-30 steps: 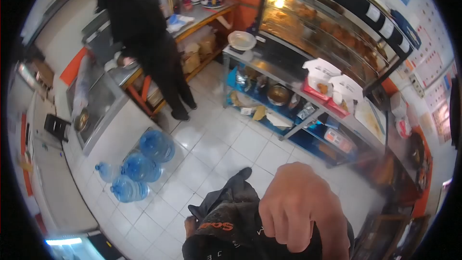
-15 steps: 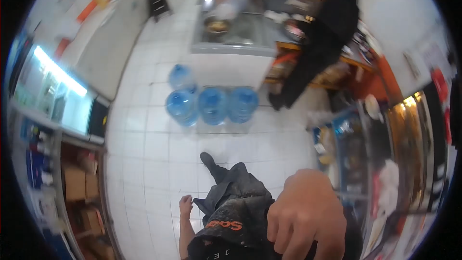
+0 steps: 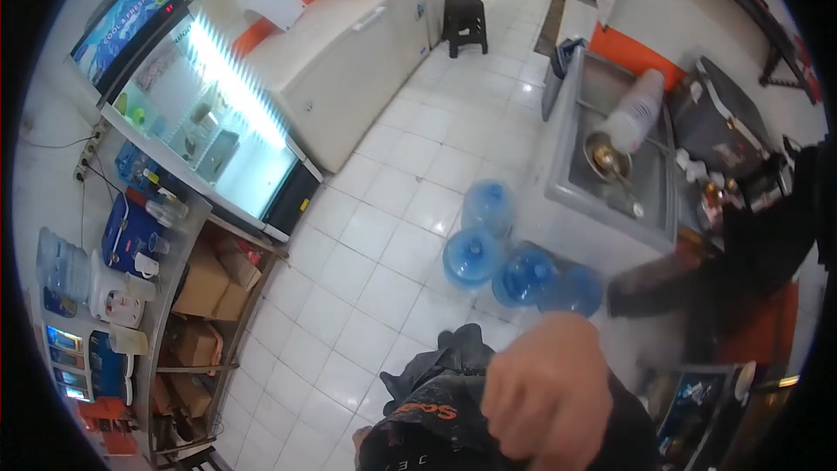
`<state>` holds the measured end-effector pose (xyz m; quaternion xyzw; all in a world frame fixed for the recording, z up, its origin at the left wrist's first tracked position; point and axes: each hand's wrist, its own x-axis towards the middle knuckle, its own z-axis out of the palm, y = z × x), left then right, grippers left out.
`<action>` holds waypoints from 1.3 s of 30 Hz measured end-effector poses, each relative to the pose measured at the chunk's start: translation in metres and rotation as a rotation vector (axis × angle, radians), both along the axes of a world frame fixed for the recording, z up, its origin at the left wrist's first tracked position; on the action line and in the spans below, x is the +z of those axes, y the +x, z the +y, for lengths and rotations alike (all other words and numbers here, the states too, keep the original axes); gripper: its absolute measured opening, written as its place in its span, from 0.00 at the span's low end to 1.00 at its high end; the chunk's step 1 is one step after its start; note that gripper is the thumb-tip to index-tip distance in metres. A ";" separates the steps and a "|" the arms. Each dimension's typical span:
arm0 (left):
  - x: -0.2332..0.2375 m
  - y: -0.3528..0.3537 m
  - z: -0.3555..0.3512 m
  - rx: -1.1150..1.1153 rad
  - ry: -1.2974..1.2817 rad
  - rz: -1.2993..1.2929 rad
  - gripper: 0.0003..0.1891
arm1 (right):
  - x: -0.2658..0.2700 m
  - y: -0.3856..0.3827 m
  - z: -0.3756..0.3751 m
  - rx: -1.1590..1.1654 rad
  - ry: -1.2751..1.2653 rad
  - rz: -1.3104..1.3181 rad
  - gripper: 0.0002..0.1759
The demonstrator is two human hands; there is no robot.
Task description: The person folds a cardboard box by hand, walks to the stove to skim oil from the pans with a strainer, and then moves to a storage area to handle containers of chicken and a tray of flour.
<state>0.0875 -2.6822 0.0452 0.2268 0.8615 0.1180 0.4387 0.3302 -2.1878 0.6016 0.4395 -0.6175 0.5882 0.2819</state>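
Observation:
My right hand [image 3: 547, 392] is raised close to the camera at the bottom, in front of my dark clothing. Its fingers curl downward, closed; what they hold, if anything, is hidden. Of my left side, only a sliver of skin shows at the left edge of the clothing, and its fingers are out of sight. Beyond my right hand, several large blue water bottles [image 3: 473, 259] stand on the tiled floor [image 3: 362, 283], beside a glass-topped chest [image 3: 610, 225]. A metal bowl [image 3: 605, 156] and stacked clear cups [image 3: 635, 113] lie on that chest.
A lit glass-door fridge [image 3: 214, 126] and a shelf with cardboard boxes [image 3: 209, 283] line the left. Behind are a long white freezer [image 3: 366, 57] and a black stool [image 3: 465, 24]. A person in dark clothes [image 3: 741, 257], blurred, is at the right.
The view has swung left, so the bottles and chest appear farther right and more of the fridge shows. My left hand has dropped out of sight. My right hand stays raised and closed.

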 end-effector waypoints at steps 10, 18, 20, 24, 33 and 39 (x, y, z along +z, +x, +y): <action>-0.007 -0.112 0.279 0.161 0.050 -0.173 0.16 | -0.196 -0.167 0.257 -1.116 0.053 -1.206 0.22; -0.013 -0.299 0.501 0.044 -0.025 -0.198 0.18 | -0.537 -0.121 0.299 -1.076 -0.451 -1.899 0.16; -0.011 -0.372 0.580 -0.166 0.155 -0.156 0.18 | -0.599 -0.092 0.278 -0.941 -0.680 -2.065 0.14; -0.005 -0.431 0.759 -0.267 0.148 0.173 0.17 | -0.627 -0.067 0.250 -0.996 -0.765 -2.037 0.11; 0.002 -0.410 1.110 -0.095 0.224 -0.171 0.14 | -0.690 -0.062 0.481 -0.892 -1.762 -1.782 0.09; -0.014 -0.368 1.236 -0.429 0.277 -0.159 0.15 | -0.566 -0.103 0.824 -1.509 -1.104 -1.566 0.17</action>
